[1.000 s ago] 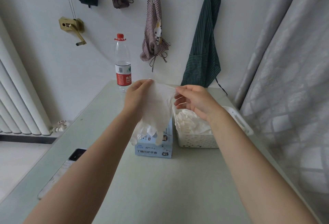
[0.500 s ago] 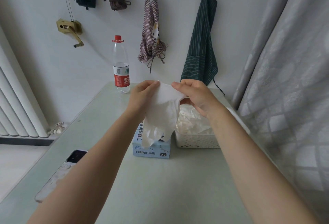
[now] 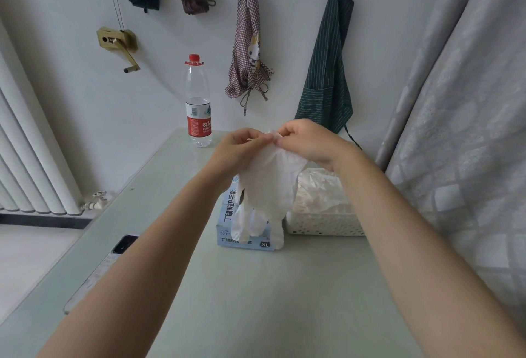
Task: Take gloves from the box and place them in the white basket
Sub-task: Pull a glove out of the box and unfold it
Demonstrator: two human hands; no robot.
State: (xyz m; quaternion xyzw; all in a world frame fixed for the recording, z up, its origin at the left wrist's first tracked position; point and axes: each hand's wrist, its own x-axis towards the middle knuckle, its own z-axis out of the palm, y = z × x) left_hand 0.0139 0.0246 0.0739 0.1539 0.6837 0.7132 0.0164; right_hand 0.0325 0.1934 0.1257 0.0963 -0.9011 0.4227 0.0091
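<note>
While both hands are up over the pale green tabletop (image 3: 256,300), the job looks like it's somewhere in the middle, not near the start and no way to call it finished. The left hand (image 3: 237,148) and the right hand (image 3: 308,141) meet at the cuff of a thin white disposable glove (image 3: 267,184), each grip curled in and pinching the top edge between thumb and fingertips, so the glove hangs straight down with its fingers dangling in front of the light blue cardboard glove box (image 3: 227,215) marked XL. It's clear of the box opening as far as I can tell, though the glove itself hides that opening, so I can't say how many are left inside. Just to the right of the box, touching or nearly so, sits the white perforated plastic basket (image 3: 321,226), and it already has a crumpled heap of whitish gloves (image 3: 318,192) in it, so a good few trips seem done. What's left for this one, I reckon, is carrying it sideways over the basket rim and letting go, then back to the box for more. The plastic water bottle with the red cap (image 3: 197,104) stands well behind all this.
</note>
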